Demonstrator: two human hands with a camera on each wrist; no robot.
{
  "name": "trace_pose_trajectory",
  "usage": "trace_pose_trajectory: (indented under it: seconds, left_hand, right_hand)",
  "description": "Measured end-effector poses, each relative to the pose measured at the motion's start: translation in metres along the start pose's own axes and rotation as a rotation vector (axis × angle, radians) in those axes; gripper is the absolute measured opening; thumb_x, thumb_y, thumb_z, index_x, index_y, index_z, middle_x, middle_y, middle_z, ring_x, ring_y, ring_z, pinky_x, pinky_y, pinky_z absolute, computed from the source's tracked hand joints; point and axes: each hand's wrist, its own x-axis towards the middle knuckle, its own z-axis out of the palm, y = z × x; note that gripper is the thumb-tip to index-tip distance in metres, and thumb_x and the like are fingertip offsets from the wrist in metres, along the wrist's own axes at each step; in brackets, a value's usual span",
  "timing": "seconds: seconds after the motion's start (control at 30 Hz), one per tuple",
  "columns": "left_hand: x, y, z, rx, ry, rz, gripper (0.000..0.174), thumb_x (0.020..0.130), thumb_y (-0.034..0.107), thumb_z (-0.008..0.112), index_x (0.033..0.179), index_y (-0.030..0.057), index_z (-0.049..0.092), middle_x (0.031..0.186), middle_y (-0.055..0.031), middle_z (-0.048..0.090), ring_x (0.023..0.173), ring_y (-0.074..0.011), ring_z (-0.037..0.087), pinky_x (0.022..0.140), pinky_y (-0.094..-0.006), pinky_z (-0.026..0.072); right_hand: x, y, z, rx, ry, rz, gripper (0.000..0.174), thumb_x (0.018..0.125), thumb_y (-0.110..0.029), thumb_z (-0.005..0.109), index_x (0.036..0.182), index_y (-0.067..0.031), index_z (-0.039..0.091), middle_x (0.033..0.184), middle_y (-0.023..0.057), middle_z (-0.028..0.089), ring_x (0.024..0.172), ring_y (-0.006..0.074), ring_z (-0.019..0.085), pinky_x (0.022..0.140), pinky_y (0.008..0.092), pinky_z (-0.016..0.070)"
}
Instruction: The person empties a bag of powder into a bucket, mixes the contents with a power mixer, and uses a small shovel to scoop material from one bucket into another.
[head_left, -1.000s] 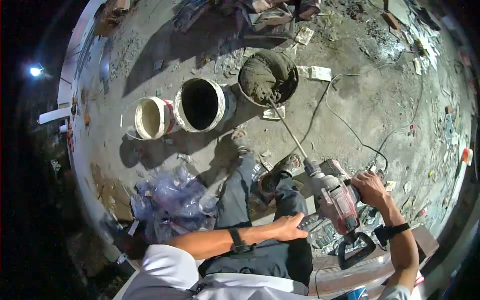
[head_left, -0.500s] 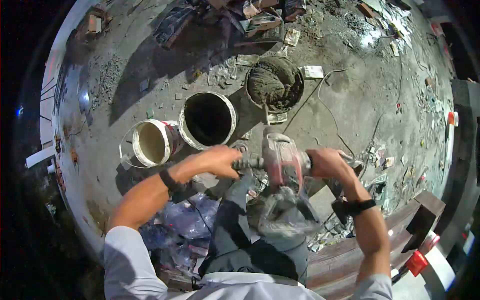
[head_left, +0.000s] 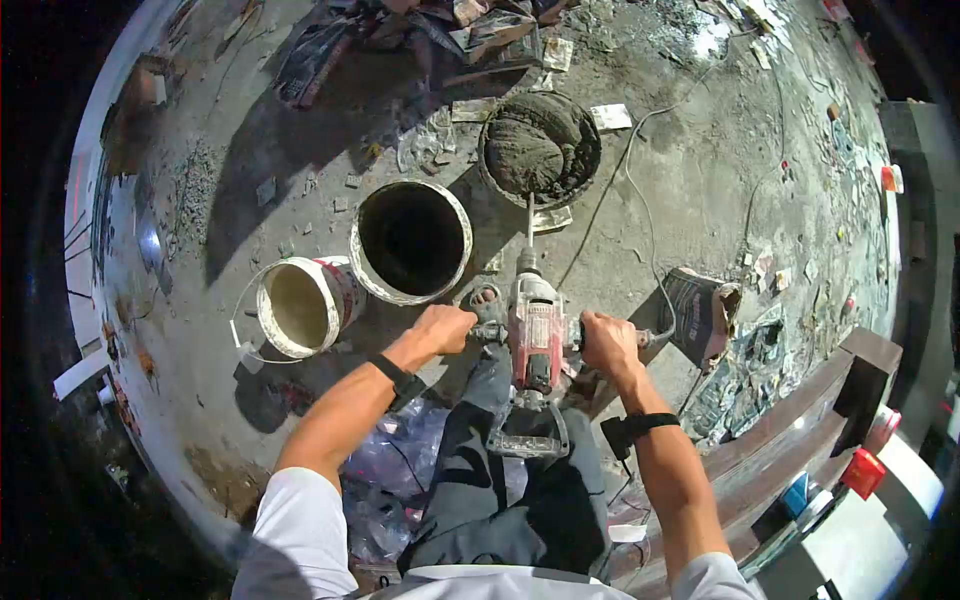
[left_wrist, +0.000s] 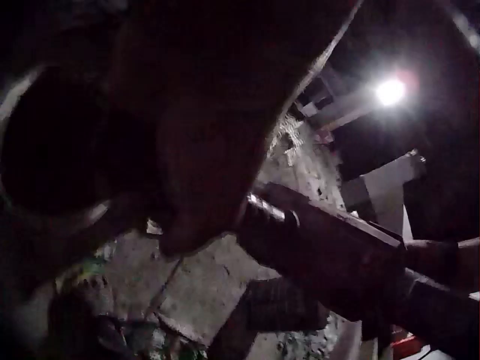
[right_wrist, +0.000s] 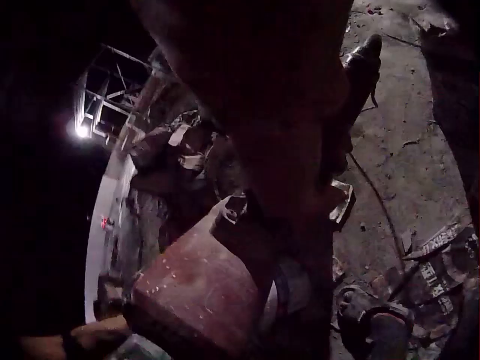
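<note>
Both hands hold a red and grey power drill (head_left: 536, 335) in front of the legs. My left hand (head_left: 443, 328) grips the side handle on its left, and my right hand (head_left: 610, 340) grips the one on its right. In the left wrist view the dark left hand (left_wrist: 202, 165) is beside the drill body (left_wrist: 337, 262); red housing (right_wrist: 199, 281) fills the lower part of the right wrist view. A mixing rod (head_left: 531, 225) runs from the drill to a bucket (head_left: 597, 172) of grey mortar (head_left: 530, 150). Its lower end is hidden in the mortar.
Left of the mortar stand a large bucket with a dark inside (head_left: 465, 245) and a smaller white bucket (head_left: 300, 305) with pale contents. Clear plastic wrap (head_left: 400, 465) lies by the left leg. A printed sack (head_left: 692, 310) and a power cord (head_left: 640, 195) are on the right.
The drill has swung from the right to the middle, its rod now nearly straight ahead. My left hand, free at first, has taken the left handle. The right hand has kept its hold.
</note>
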Motion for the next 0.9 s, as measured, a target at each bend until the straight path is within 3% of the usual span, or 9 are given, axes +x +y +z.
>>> trace_pose_trajectory:
  seconds: [0.1, 0.27, 0.37, 0.63, 0.73, 0.9]
  left_hand:
    - [-0.006, 0.004, 0.028, -0.027, 0.097, 0.004, 0.015, 0.075, 0.01, 0.062, 0.088, 0.0047, 0.063, 0.079, -0.0207, 0.068, 0.078, -0.0426, 0.067, 0.068, -0.0523, 0.0523]
    - [-0.021, 0.02, 0.066, -0.033, 0.082, -0.004, 0.016, 0.076, 0.008, 0.06, 0.091, 0.0048, 0.058, 0.076, -0.0195, 0.066, 0.075, -0.0422, 0.066, 0.066, -0.0532, 0.0516]
    - [-0.029, 0.024, 0.095, -0.026, 0.08, -0.013, 0.015, 0.077, 0.008, 0.06, 0.091, 0.0047, 0.057, 0.079, -0.019, 0.067, 0.078, -0.0425, 0.066, 0.067, -0.0535, 0.0514]
    - [-0.036, 0.012, 0.142, -0.01, 0.022, -0.073, 0.02, 0.076, 0.007, 0.06, 0.096, 0.006, 0.06, 0.087, -0.02, 0.068, 0.085, -0.0424, 0.066, 0.072, -0.0534, 0.0515]
    - [-0.042, 0.003, 0.155, 0.016, 0.156, 0.042, 0.013, 0.076, 0.006, 0.061, 0.088, 0.0055, 0.057, 0.075, -0.0193, 0.066, 0.075, -0.04, 0.067, 0.062, -0.0524, 0.0503]
    - [-0.046, 0.014, 0.15, 0.012, 0.089, -0.031, 0.016, 0.076, 0.006, 0.061, 0.092, 0.0059, 0.058, 0.08, -0.0199, 0.067, 0.078, -0.0413, 0.067, 0.065, -0.0532, 0.0513]
  right_hand:
    - [-0.015, 0.001, 0.006, -0.032, 0.012, 0.02, 0.015, 0.074, -0.009, 0.062, 0.089, -0.0046, 0.06, 0.085, 0.0192, 0.067, 0.076, 0.0372, 0.068, 0.068, 0.047, 0.0544]
    - [-0.049, 0.008, 0.052, -0.088, 0.199, -0.024, 0.008, 0.082, -0.014, 0.058, 0.088, -0.0088, 0.059, 0.079, 0.0106, 0.064, 0.075, 0.0318, 0.067, 0.066, 0.0447, 0.0526]
    - [-0.066, 0.004, 0.069, -0.117, 0.208, -0.009, 0.007, 0.083, -0.014, 0.057, 0.089, -0.0094, 0.058, 0.081, 0.0097, 0.065, 0.075, 0.0306, 0.068, 0.065, 0.0437, 0.0522]
    - [-0.093, -0.016, 0.116, -0.088, 0.147, 0.095, 0.012, 0.079, -0.013, 0.06, 0.091, -0.0102, 0.056, 0.085, 0.011, 0.064, 0.076, 0.0304, 0.067, 0.065, 0.0446, 0.0524]
    - [-0.098, -0.019, 0.118, -0.094, 0.184, 0.065, 0.016, 0.081, -0.014, 0.059, 0.096, -0.01, 0.057, 0.083, 0.0094, 0.062, 0.076, 0.0287, 0.067, 0.065, 0.0432, 0.0519]
    - [-0.108, -0.025, 0.117, -0.1, 0.218, 0.069, 0.016, 0.078, -0.011, 0.061, 0.094, -0.0111, 0.056, 0.084, 0.0095, 0.062, 0.077, 0.0296, 0.066, 0.064, 0.0435, 0.0518]
